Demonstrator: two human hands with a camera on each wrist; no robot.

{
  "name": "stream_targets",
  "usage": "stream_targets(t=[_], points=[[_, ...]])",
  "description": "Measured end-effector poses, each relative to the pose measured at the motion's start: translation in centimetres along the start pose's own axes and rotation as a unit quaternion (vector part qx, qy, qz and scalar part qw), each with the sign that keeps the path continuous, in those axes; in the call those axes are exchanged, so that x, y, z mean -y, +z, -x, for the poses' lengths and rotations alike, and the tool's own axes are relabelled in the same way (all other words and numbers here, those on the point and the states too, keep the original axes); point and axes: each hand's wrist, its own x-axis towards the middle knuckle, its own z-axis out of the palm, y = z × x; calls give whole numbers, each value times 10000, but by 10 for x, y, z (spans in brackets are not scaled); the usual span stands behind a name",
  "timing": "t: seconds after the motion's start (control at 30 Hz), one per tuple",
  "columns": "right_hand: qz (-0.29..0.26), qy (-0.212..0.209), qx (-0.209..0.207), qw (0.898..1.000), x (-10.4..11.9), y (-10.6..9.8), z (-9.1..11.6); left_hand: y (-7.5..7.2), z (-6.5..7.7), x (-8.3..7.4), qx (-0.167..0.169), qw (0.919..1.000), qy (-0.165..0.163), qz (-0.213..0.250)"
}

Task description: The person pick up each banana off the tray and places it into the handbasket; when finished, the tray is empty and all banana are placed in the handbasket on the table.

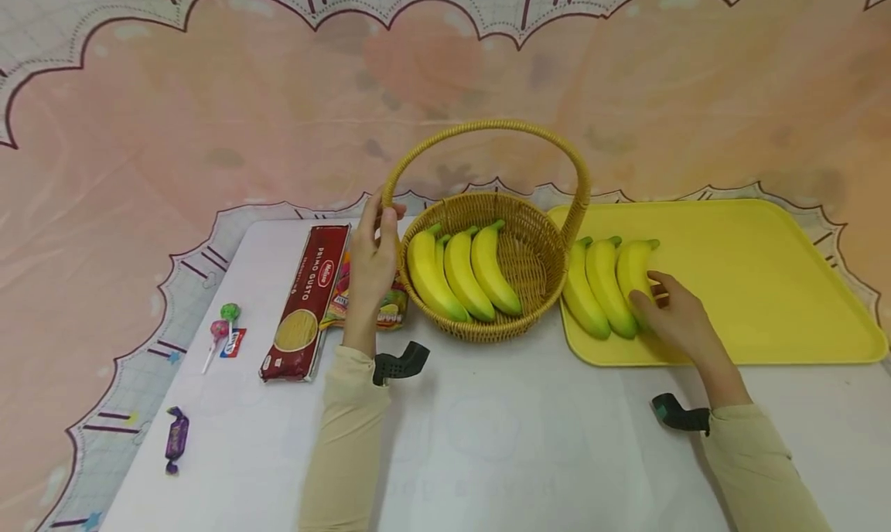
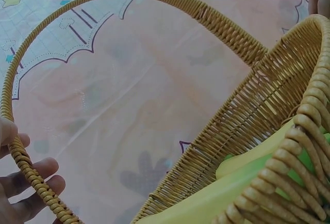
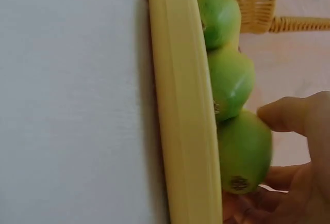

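Note:
A wicker basket (image 1: 532,265) stands mid-table with several bananas (image 1: 433,281) lying in its left part. My left hand (image 1: 372,265) holds the left side of its arched handle (image 2: 38,185), thumb and fingers on either side of the cane. On the yellow tray (image 1: 752,284), beside the basket, three more bananas lie in a row. My right hand (image 1: 674,315) grips the rightmost of these, a banana (image 3: 245,152), with the thumb on one side and fingers on the other. That banana still lies against its neighbour in the right wrist view.
Left of the basket lie a red biscuit pack (image 1: 309,296) and a colourful bag (image 1: 393,308), partly behind my left hand. Farther left are two lollipops (image 1: 230,312), a small wrapped sweet (image 1: 233,342) and a purple candy (image 1: 177,439). A patterned cloth (image 1: 278,130) hangs behind.

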Motion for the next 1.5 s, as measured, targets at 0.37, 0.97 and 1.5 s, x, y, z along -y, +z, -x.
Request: stream_targets(t=[0.37, 0.97, 1.5], points=[[-131, -877, -528, 9947, 22, -1, 53, -2, -1, -1, -43, 10000, -29, -7], [-93, -1911, -15, 9815, 108, 38, 69, 0, 2, -2, -6, 9998, -135, 149], [-223, -1527, 625, 9860, 177, 78, -12, 2, 0, -1, 31, 9997, -181, 138]])
